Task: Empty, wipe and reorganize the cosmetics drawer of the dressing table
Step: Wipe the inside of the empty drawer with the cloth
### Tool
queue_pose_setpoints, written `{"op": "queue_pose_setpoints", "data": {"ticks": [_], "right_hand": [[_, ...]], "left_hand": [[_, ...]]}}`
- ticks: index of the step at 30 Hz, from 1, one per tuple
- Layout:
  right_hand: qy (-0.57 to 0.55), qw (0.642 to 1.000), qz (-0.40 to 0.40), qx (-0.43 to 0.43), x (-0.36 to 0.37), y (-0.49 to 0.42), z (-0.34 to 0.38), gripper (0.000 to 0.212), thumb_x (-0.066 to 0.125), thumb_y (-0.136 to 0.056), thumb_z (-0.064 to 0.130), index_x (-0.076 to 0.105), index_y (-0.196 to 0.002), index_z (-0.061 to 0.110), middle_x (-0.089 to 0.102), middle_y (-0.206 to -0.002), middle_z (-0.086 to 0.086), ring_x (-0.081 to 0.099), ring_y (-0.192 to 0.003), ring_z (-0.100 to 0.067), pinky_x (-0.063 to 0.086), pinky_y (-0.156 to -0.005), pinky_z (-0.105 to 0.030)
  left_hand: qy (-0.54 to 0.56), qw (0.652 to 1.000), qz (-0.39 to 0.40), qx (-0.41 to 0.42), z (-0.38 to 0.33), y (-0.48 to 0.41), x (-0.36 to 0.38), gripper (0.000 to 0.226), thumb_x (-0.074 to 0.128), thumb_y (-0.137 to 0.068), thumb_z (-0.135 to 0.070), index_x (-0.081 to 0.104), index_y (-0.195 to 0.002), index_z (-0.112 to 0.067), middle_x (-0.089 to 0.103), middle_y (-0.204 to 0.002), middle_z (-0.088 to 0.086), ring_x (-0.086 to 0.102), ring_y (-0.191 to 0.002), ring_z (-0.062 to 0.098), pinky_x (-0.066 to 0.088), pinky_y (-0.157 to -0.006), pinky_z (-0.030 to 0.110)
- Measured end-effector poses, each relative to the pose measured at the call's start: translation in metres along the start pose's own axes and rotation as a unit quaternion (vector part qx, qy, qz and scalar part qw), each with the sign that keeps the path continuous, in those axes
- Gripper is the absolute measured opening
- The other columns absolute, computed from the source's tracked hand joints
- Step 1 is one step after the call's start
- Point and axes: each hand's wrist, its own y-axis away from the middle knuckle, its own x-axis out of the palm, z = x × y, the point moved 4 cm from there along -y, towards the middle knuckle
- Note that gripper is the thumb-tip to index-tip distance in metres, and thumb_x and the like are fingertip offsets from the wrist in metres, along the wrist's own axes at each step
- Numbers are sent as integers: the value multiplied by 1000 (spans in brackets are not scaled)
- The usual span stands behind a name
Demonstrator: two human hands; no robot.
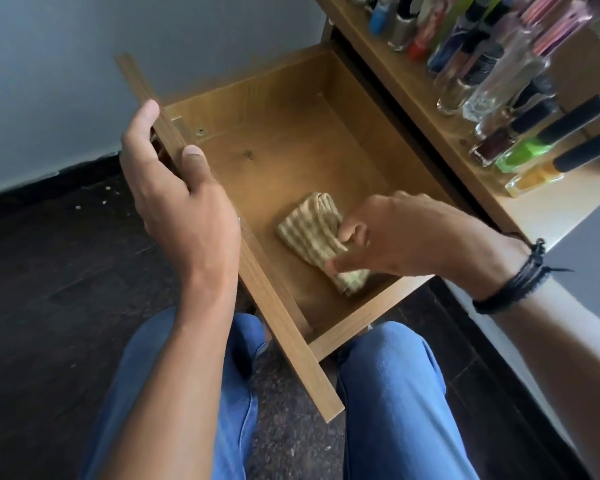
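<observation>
Head view: drawer (278, 140) pulled out over lap, emptied, floor bare except cloth (312, 233). Right hand (406, 233) nearer, fingers curled onto folded cloth, pressing it to floor near front-right corner. Cloth's long axis runs along drawer depth, sticking out leftward from under fingers. Unwiped floor lies away, toward back wall. Left hand (174, 188) clamped over drawer's left side rail, steadying. Bottles (499, 98) parked on dressing table top (541, 209), right of drawer.

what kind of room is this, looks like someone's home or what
Probably a bedroom or dressing corner at home. A wooden dressing table top holds rows of perfume and cosmetic bottles, and its pulled-out wooden drawer is being wiped with a striped cloth. A plain painted wall meets a dark floor.
</observation>
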Motion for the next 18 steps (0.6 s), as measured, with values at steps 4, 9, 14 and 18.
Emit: {"op": "queue_pose_setpoints", "data": {"ticks": [4,9,14,18], "right_hand": [[-18,997,-40,-59,9,-8,4,66,77,-76,60,50,-133,40,58,-118,12,63,-94,-13,45,-78,-27],[-32,995,-33,-87,32,-9,25,60,82,-75,55,46,-119,34,58,-101,13,63,-80,-15,52,-68,-32],[-3,993,-84,-79,43,-5,53,46,66,-89,13,40,-127,17,48,-95,2,46,-69,-23,40,-60,-33],[-15,996,-74,-55,43,2,55,48,61,-87,14,36,-128,19,41,-98,2,54,-77,-27,37,-53,-32]], "left_hand": [[-14,1000,-9,8,2,-2,0,44,50,-95,-13,51,-138,-22,52,-140,-7,48,-132,5,41,-108,24],[0,1000,-9,8,2,-2,1,44,50,-95,-13,51,-138,-22,52,-139,-8,50,-131,6,43,-108,28],[2,1000,-5,6,1,-1,1,44,50,-96,-11,50,-138,-22,51,-140,-8,49,-132,5,42,-107,22],[-3,1000,-2,6,3,-2,0,44,50,-96,-11,51,-139,-22,51,-138,-9,49,-130,3,41,-108,23]]}}
